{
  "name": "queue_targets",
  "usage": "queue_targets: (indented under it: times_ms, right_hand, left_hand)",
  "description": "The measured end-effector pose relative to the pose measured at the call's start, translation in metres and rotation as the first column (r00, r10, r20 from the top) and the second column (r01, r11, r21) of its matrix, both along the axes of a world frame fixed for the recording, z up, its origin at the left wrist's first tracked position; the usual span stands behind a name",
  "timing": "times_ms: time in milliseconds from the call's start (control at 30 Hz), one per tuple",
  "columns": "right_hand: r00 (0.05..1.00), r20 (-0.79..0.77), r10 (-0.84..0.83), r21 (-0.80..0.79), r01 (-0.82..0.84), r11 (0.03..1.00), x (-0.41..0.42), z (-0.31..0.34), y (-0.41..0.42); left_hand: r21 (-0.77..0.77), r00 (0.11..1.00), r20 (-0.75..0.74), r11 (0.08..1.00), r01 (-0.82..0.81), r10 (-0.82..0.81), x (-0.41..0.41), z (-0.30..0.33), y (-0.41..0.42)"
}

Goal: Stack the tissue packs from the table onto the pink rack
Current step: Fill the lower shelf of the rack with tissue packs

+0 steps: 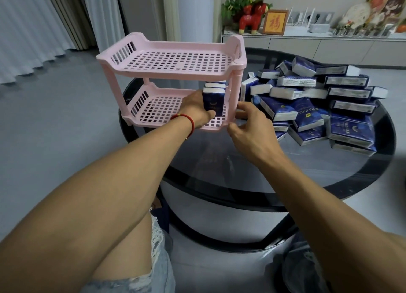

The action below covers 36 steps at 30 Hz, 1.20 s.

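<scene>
On the round dark glass counter (219,160), at about 11 o'clock from its middle, stands the pink slatted plastic 2-tier rack (171,61). Its upper tier carries nothing. At the right end of the lower tier, the left hand (197,111), with a red cord bracelet (186,120) on its wrist, grasps an upright dark blue tissue pack (214,102), thumb curled across the front. More packs stand just behind that one. The right hand (250,125) hovers just outside the rack's near right post, fingers loosely bent, holding nothing. Toward 2 o'clock on the counter lies a jumbled heap of blue-and-white tissue packs (318,103).
</scene>
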State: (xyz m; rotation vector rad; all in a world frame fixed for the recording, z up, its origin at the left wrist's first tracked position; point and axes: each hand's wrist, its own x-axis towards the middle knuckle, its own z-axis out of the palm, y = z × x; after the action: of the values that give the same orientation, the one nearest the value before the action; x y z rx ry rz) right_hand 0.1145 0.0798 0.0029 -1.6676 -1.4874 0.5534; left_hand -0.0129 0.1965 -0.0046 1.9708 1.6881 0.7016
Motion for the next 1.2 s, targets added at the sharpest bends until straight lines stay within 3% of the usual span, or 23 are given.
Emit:
queue_targets:
  times_ms: [233,400,567,700,800,900,1000,1100,1200]
  right_hand:
    - [0.981,-0.026,-0.194,0.120,0.196,0.973,0.005,-0.001,-0.011]
    - [0.892,0.118,-0.436,0.240,0.400,0.884,0.033,0.003,-0.008]
    - [0.801,0.477,-0.361,0.121,0.347,0.930,0.055,-0.002,-0.006]
    - [0.753,0.571,-0.327,0.200,0.259,0.945,0.069,-0.007,-0.010]
    - [0.750,0.593,-0.292,0.233,0.188,0.954,0.081,-0.005,-0.016]
    - [0.844,0.467,-0.263,0.269,0.147,0.952,0.090,0.005,-0.022]
    - [0.987,0.072,-0.145,0.259,0.122,0.958,0.094,0.028,-0.039]
    - [0.946,-0.320,0.046,0.063,-0.027,0.998,0.094,0.043,-0.052]
    - [0.904,-0.390,0.173,0.014,-0.182,0.983,0.088,0.045,-0.055]
  left_hand:
    - [-0.026,0.999,0.025,0.999,0.025,-0.024,-0.003,0.000,0.001]
    - [-0.018,0.999,0.022,0.999,0.047,-0.047,-0.007,0.002,-0.001]
    - [-0.012,0.998,-0.005,0.998,0.062,-0.062,-0.010,0.002,-0.004]
    - [-0.008,0.987,-0.144,0.997,0.077,-0.077,-0.012,0.016,-0.013]
    - [-0.087,0.961,-0.261,0.994,0.072,-0.093,-0.018,0.035,-0.037]
    - [-0.082,0.878,-0.465,0.993,0.087,-0.115,-0.028,0.058,-0.083]
    - [0.022,0.900,-0.422,0.992,0.128,-0.107,-0.025,0.074,-0.127]
    - [0.007,0.979,-0.109,0.984,0.176,-0.174,-0.011,0.074,-0.140]
    - [-0.140,0.912,0.346,0.949,0.284,-0.222,0.003,0.068,-0.140]
